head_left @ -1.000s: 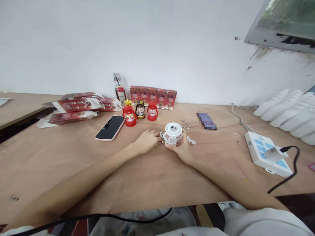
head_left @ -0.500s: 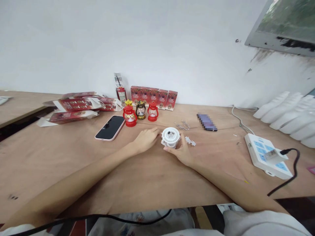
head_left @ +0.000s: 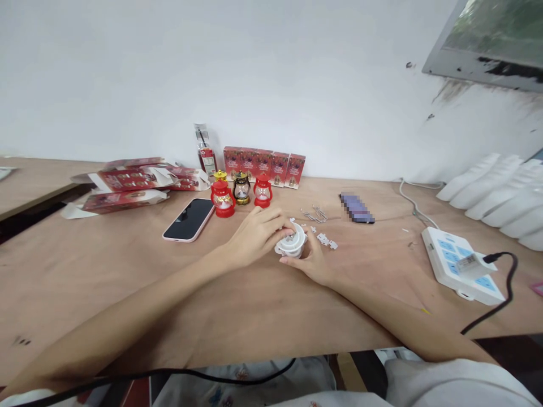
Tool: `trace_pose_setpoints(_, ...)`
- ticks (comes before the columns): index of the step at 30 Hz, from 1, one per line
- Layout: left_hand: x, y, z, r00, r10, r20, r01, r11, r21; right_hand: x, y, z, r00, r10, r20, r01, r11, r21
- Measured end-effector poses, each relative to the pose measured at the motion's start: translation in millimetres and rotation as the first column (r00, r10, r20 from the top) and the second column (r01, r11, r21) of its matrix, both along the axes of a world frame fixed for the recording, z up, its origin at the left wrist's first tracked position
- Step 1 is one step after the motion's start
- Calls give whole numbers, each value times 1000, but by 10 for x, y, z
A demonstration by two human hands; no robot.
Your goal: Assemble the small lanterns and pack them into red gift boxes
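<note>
A small white lantern (head_left: 292, 245) lies on its side, base upward, in the middle of the wooden table (head_left: 127, 271). My right hand (head_left: 311, 261) cups it from below and the right, fingers curled around its body. My left hand (head_left: 258, 233) reaches over from the left, with fingertips pinched at the lantern's open base. Small white parts (head_left: 326, 241) lie scattered just right of the lantern, and a few metal clips (head_left: 316, 215) rest behind it.
Three little lanterns, two red (head_left: 222, 199) (head_left: 262, 191) and one black (head_left: 241, 189), stand behind a phone (head_left: 189, 220). Red boxes (head_left: 263, 166) line the wall; flattened cartons (head_left: 127, 189) lie far left. A white power strip (head_left: 460, 264) with a black cable sits right.
My left hand has lifted from the table beside the lantern and moved onto its base. The lantern has tipped and shifted slightly toward me in my right hand.
</note>
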State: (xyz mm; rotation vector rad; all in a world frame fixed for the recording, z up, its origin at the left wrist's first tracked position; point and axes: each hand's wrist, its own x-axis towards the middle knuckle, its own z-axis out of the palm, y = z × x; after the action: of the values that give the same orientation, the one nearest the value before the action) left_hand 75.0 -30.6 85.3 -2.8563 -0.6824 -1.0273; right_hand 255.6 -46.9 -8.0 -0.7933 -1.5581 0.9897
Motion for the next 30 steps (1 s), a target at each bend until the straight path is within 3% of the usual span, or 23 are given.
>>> trace_pose_setpoints(15,4,-12,0,998,66,-21,-68,994,-87,6,-5,9,999,11,30,-12,999,53)
trace_pose_setpoints(20,1,-13,63,985,31,171,16,963,-269,2,-25,45,999,-35,24,33,997,66)
trace_pose_setpoints(24,-58,154,-5,942,110,318,29,915,-402,-5,-22,56,989,-145,-8,145,987,67)
trace_pose_setpoints(27,-119,358,-218,978,167,123,-98,895,-434,-5,-2,38,982,-180,-52,183,982,50)
trace_pose_setpoints(30,-154,500,-476,953,243,-180,-292,893,-343,-2,14,16,979,-194,-57,195,981,22)
